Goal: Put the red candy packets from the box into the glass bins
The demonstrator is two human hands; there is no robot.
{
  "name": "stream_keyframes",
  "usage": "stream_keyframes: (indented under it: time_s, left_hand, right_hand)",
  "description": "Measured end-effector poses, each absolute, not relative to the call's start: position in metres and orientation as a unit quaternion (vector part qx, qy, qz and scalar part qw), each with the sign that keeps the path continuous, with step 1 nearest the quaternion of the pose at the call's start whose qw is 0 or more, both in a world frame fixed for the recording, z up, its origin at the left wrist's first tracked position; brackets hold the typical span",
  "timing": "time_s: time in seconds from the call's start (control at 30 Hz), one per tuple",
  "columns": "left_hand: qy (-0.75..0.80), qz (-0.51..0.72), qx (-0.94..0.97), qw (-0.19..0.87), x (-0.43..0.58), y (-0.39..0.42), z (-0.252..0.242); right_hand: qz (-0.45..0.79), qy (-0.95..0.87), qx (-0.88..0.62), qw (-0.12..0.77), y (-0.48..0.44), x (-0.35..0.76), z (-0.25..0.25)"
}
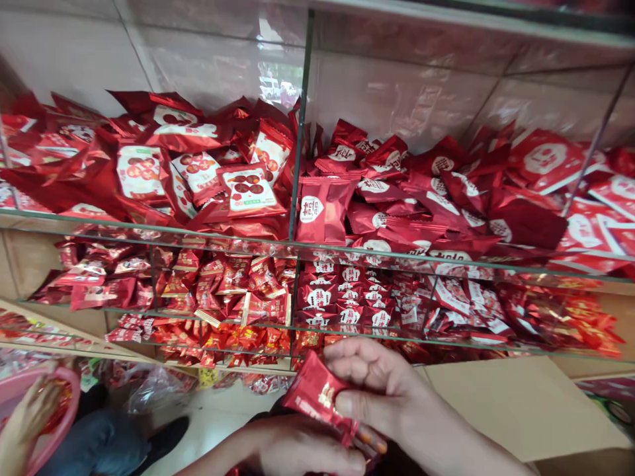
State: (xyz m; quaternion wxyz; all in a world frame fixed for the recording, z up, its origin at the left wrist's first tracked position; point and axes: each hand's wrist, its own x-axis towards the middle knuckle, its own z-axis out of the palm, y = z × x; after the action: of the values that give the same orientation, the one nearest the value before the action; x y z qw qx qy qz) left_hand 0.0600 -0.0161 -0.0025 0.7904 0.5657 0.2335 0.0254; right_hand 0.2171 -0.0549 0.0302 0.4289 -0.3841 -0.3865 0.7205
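My right hand [377, 390] is closed on a shiny red candy packet [317, 390] with gold print, its thumb on the front face. Just below, my left hand [307, 446] is partly cut off by the bottom edge. Its fingers are curled around another red wrapper [351, 433], most of which is hidden. The two hands are close together in front of the lower shelves. Nearest above them are small red packets with white labels [350, 294], stacked in rows in a glass compartment.
Glass-divided shelves hold heaps of red packets, including white-labelled ones [248, 188] at upper left and dark red ones [325, 208] at centre. An open cardboard box [526, 403] stands at right. At lower left, another person's hand [30, 413] reaches into a pink basin [74, 396].
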Motion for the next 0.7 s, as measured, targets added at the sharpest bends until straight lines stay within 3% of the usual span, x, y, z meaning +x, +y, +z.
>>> stream_keyframes:
  time_s: [0.3,0.47,0.7]
  left_hand:
    - [0.198,-0.055,0.553,0.807,0.067,-0.019,-0.015]
    - [0.165,-0.001,0.603,0.781,0.063,-0.017,-0.017]
    - [0.176,-0.011,0.554,0.813,0.065,-0.018,-0.016]
  right_hand:
    - [0.722,-0.393,-0.368,0.435,-0.056,0.23,0.008]
    - [0.649,-0.542,-0.389,0.367,-0.062,0.24,0.006]
    - [0.588,-0.598,-0.462,0.287,-0.062,0.255,0.017]
